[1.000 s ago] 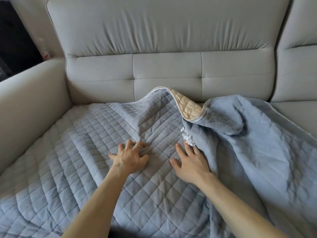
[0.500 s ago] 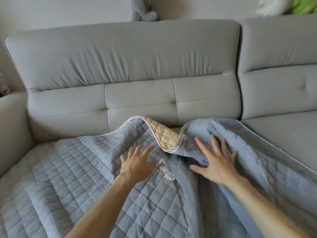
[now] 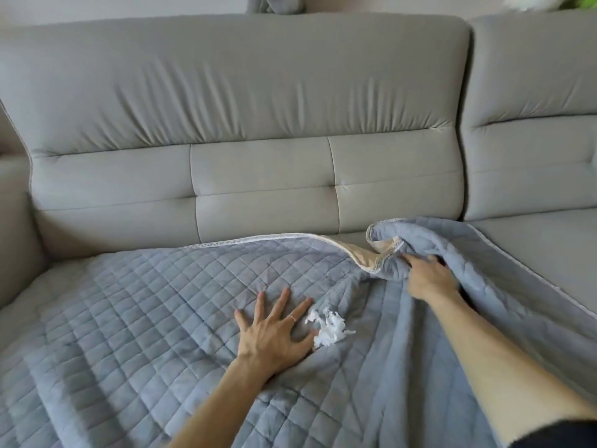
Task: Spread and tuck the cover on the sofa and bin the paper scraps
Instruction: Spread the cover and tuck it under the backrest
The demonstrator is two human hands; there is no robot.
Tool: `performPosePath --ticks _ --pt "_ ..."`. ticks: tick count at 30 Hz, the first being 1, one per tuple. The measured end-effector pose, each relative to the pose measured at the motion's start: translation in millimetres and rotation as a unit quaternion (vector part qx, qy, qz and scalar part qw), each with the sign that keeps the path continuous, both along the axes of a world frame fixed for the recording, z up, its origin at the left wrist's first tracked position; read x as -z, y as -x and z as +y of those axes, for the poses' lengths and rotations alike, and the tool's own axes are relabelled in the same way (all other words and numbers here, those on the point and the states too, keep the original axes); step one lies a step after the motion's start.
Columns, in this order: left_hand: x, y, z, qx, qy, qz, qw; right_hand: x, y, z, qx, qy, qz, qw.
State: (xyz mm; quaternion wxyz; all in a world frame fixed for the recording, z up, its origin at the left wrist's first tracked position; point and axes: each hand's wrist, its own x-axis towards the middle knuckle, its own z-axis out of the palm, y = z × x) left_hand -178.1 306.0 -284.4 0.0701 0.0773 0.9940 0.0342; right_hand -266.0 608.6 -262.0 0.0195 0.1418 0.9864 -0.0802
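Right hand [image 3: 429,278] farther, partly under cover [image 3: 155,318]

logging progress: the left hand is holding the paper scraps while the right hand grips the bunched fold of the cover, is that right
Not quite. The head view shows the left hand pressed flat on the cover, fingers spread. The paper scraps lie loose on the cover beside its thumb, not held. The right hand does grip the bunched fold.

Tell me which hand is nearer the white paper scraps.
Left. The left hand lies flat on the cover, thumb beside the paper scraps; the right hand grips the bunched cover farther back, to their right.
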Motion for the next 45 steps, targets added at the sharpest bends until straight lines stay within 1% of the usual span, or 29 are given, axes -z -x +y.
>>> performPosePath --ticks 1,3,4,5,6,7,8,10,11,12,15,18,22,25,28,30,32,36,37,39,41,42,45 --pt "2.9 -3.1 4.8 0.006 0.001 -0.009 1.0 -10.1 1.8 4.8 0.016 0.049 -0.002 0.999" --pt "5.6 -10.2 13.8 0.018 0.0 -0.032 0.999 -26.0 0.2 12.5 0.101 0.143 0.043 0.984" --pt "4.6 -13.3 14.4 0.03 0.001 -0.046 0.998 -30.5 -6.5 10.4 0.145 0.168 0.067 0.973" --pt "1.1 -14.4 10.7 0.039 -0.008 -0.06 0.997 -33.2 -14.5 0.2 0.168 0.159 0.082 0.969" --pt "-4.2 -13.1 4.6 0.041 -0.032 -0.073 0.996 -33.0 -21.9 -15.4 0.17 0.126 0.093 0.973" --pt "-10.5 -9.7 -4.5 0.034 -0.071 -0.079 0.994 -30.7 -28.7 -34.6 0.148 0.089 0.112 0.978" --pt "-17.2 -4.4 -17.8 0.021 -0.122 -0.075 0.989 -27.2 -33.1 -55.8 0.107 0.054 0.147 0.982" --pt "-28.5 11.5 -46.2 -0.014 -0.218 -0.043 0.975 -25.8 -38.8 -98.0 0.017 0.015 0.205 0.978" --pt "-31.0 19.0 -60.1 -0.037 -0.231 -0.024 0.972 -23.9 -39.1 -115.3 -0.024 0.003 0.227 0.974" --pt "-32.8 25.0 -74.3 -0.056 -0.22 -0.008 0.974 -23.5 -40.2 -132.6 -0.059 -0.004 0.237 0.97" --pt "-30.0 34.0 -110.8 -0.101 -0.165 0.016 0.981 -19.7 -39.4 -174.6 -0.161 0.007 0.208 0.965" --pt "-27.3 43.7 -152.0 -0.145 -0.137 0.029 0.979 -11.2 -25.3 -216.8 -0.237 0.061 0.155 0.957" --pt "-30.2 74.7 -202.6 -0.182 -0.107 0.049 0.976 -2.0 14.3 -271.6 -0.3 0.129 0.079 0.942" --pt "-29.7 110.8 -220.2 -0.177 -0.115 0.067 0.975 1.7 53.9 -309.6 -0.341 0.155 0.058 0.925" --pt "-19.6 144.0 -217.4 -0.158 -0.103 0.075 0.979 17.5 81.2 -336.0 -0.354 0.152 0.045 0.922" --pt "-1.9 160.5 -216.4 -0.145 -0.079 0.067 0.984 35.3 92.4 -346.2 -0.366 0.104 0.062 0.923" --pt "16.9 169.6 -221.8 -0.132 -0.056 0.078 0.987 48.2 106.0 -355.0 -0.358 0.06 0.077 0.929" --pt "27.9 181.4 -232.5 -0.148 -0.029 0.156 0.976 48.6 122.4 -371.3 -0.33 0.006 0.139 0.934" --pt "30.4 183.5 -235.0 -0.154 -0.025 0.153 0.976 49.0 122.2 -374.0 -0.324 -0.004 0.144 0.935" --pt "38.9 183.1 -239.6 -0.156 -0.036 0.109 0.981 57.5 119.1 -377.9 -0.329 -0.006 0.125 0.936" --pt "41.1 182.0 -242.6 -0.148 -0.046 0.045 0.987 63.0 118.8 -377.8 -0.334 0.002 0.072 0.94" --pt "36.9 184.0 -244.4 -0.144 -0.048 0.029 0.988 60.1 121.3 -376.8 -0.338 0.004 0.055 0.939" --pt "18.7 191.4 -246.4 -0.128 -0.045 0.02 0.991 44.6 127.6 -375.5 -0.345 0.017 0.035 0.938"
